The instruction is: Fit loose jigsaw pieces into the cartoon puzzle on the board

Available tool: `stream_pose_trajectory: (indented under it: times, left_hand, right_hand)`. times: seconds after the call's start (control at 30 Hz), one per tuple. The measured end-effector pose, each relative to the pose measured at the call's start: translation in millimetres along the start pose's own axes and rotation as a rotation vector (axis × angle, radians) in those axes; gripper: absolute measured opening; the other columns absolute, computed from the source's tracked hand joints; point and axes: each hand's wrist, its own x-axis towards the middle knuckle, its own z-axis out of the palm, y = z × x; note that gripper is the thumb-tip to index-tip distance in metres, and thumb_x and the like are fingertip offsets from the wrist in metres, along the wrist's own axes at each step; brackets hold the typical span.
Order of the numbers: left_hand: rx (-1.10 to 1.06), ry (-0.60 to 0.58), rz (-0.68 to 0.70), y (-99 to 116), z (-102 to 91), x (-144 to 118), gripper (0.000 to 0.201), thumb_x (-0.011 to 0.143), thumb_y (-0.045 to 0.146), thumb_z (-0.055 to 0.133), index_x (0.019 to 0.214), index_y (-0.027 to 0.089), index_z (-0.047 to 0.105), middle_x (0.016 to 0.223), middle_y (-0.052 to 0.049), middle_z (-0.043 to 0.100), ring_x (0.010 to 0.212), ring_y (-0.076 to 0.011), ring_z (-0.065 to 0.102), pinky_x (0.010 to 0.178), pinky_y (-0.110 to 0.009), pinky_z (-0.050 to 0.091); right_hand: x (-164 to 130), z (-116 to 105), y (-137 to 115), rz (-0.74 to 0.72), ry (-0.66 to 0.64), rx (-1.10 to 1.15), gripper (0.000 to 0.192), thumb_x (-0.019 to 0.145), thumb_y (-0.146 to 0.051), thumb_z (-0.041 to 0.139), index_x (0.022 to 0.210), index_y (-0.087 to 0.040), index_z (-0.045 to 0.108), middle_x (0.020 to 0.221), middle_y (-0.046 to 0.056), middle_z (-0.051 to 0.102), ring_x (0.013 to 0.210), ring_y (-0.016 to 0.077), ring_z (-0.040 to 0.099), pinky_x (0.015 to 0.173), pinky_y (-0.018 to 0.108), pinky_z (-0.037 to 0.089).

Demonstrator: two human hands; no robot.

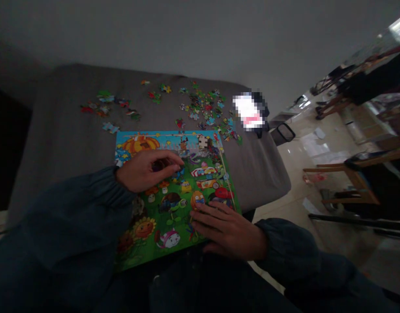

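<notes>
A colourful jigsaw puzzle (174, 217) with cartoon plants on green lies before me on the grey seat. My left hand (149, 171) is over its upper left part, thumb and forefinger pinched together at a small dark jigsaw piece, mostly hidden by the fingertips. My right hand (228, 228) lies flat on the lower right part of the puzzle with its fingers stretched out. A loose piece (202, 141), pale side up, rests near the puzzle's upper right corner.
Many loose jigsaw pieces (206, 104) are scattered beyond the puzzle, with another group (104, 104) at the left. A bright, pixelated phone-like object (248, 112) stands at the right of the grey cloth surface (258, 165). Wooden furniture (359, 174) and another person (366, 87) are farther right.
</notes>
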Motion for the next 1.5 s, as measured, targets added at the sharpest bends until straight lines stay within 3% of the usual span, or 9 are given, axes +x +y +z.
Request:
stream_pose_trajectory:
  times: [0.23, 0.4, 0.5, 0.67, 0.8, 1.03, 1.13, 1.3, 1.5]
  left_hand:
    - [0.001, -0.013, -0.031, -2, -3.0, 1, 0.028, 0.088, 0.043, 0.058, 0.098, 0.020, 0.069, 0.095, -0.006, 0.074, 0.083, -0.0186, 0.068, 0.071, -0.027, 0.054]
    - [0.008, -0.007, -0.026, -2, -4.5, 1, 0.026, 0.087, 0.044, 0.059, 0.096, 0.022, 0.070, 0.094, -0.004, 0.074, 0.082, -0.0190, 0.069, 0.069, -0.027, 0.055]
    - [0.000, -0.006, -0.031, -2, -5.0, 1, 0.026, 0.088, 0.044, 0.059, 0.097, 0.022, 0.070, 0.095, -0.004, 0.074, 0.083, -0.0188, 0.069, 0.071, -0.027, 0.055]
    - [-0.018, 0.000, -0.040, -2, -6.3, 2, 0.028, 0.088, 0.045, 0.059, 0.096, 0.021, 0.070, 0.092, -0.005, 0.074, 0.081, -0.0186, 0.069, 0.071, -0.027, 0.056]
    - [0.002, 0.010, -0.031, -4, -7.3, 2, 0.028, 0.088, 0.043, 0.058, 0.097, 0.020, 0.069, 0.095, -0.006, 0.074, 0.083, -0.0187, 0.069, 0.073, -0.027, 0.055]
    - [-0.055, -0.021, -0.058, -6, -5.9, 0, 0.028, 0.090, 0.044, 0.056, 0.099, 0.021, 0.069, 0.094, -0.006, 0.074, 0.085, -0.0192, 0.069, 0.073, -0.027, 0.055]
    - [-0.071, -0.001, -0.077, -3, -5.9, 0, 0.030, 0.090, 0.046, 0.055, 0.101, 0.021, 0.067, 0.095, -0.006, 0.074, 0.085, -0.0196, 0.069, 0.073, -0.028, 0.056]
    - [-0.157, 0.060, -0.141, 1, -4.4, 0, 0.037, 0.090, 0.050, 0.054, 0.113, 0.022, 0.059, 0.094, -0.005, 0.073, 0.079, -0.0191, 0.069, 0.069, -0.029, 0.056]
    - [-0.327, 0.089, -0.189, 2, 2.6, -1, 0.045, 0.086, 0.048, 0.062, 0.123, 0.023, 0.054, 0.107, -0.008, 0.070, 0.085, -0.0198, 0.069, 0.074, -0.033, 0.058]
  right_hand:
    - [3, -23, 7, -0.053, 0.101, -0.009, 0.045, 0.097, -0.044, 0.046, 0.132, -0.015, 0.054, 0.146, 0.007, 0.047, 0.142, 0.0225, 0.031, 0.116, 0.040, 0.031]
    - [2, -82, 79, 0.220, 0.395, 0.085, 0.033, 0.096, -0.028, 0.052, 0.127, -0.017, 0.057, 0.127, 0.011, 0.062, 0.122, 0.0192, 0.055, 0.103, 0.037, 0.045]
    - [13, -98, 132, 0.418, 0.519, 0.054, 0.028, 0.095, -0.027, 0.053, 0.119, -0.018, 0.062, 0.115, 0.010, 0.067, 0.106, 0.0207, 0.061, 0.096, 0.040, 0.048]
    - [68, -78, 173, 0.307, 0.284, 0.066, 0.031, 0.093, -0.028, 0.057, 0.118, -0.011, 0.063, 0.112, 0.014, 0.064, 0.106, 0.0222, 0.057, 0.098, 0.042, 0.042]
    - [101, -58, 183, 0.260, 0.177, 0.106, 0.033, 0.089, -0.027, 0.064, 0.118, -0.011, 0.064, 0.112, 0.014, 0.060, 0.108, 0.0223, 0.052, 0.100, 0.040, 0.038]
    - [105, -62, 192, 0.282, 0.246, 0.224, 0.022, 0.080, -0.022, 0.073, 0.097, -0.009, 0.066, 0.096, 0.009, 0.062, 0.093, 0.0187, 0.054, 0.090, 0.036, 0.042]
    - [104, -69, 182, 0.250, 0.286, 0.290, 0.010, 0.082, -0.021, 0.071, 0.087, -0.013, 0.067, 0.089, 0.003, 0.061, 0.083, 0.0142, 0.056, 0.082, 0.032, 0.046]
    - [108, -62, 157, 0.050, 0.507, 0.555, 0.005, 0.078, -0.025, 0.075, 0.079, -0.021, 0.072, 0.099, 0.002, 0.055, 0.094, 0.0144, 0.057, 0.087, 0.034, 0.048]
    - [112, -49, 139, -0.117, 0.491, 0.689, 0.008, 0.085, -0.025, 0.068, 0.081, -0.023, 0.075, 0.091, 0.002, 0.058, 0.084, 0.0119, 0.059, 0.077, 0.029, 0.052]
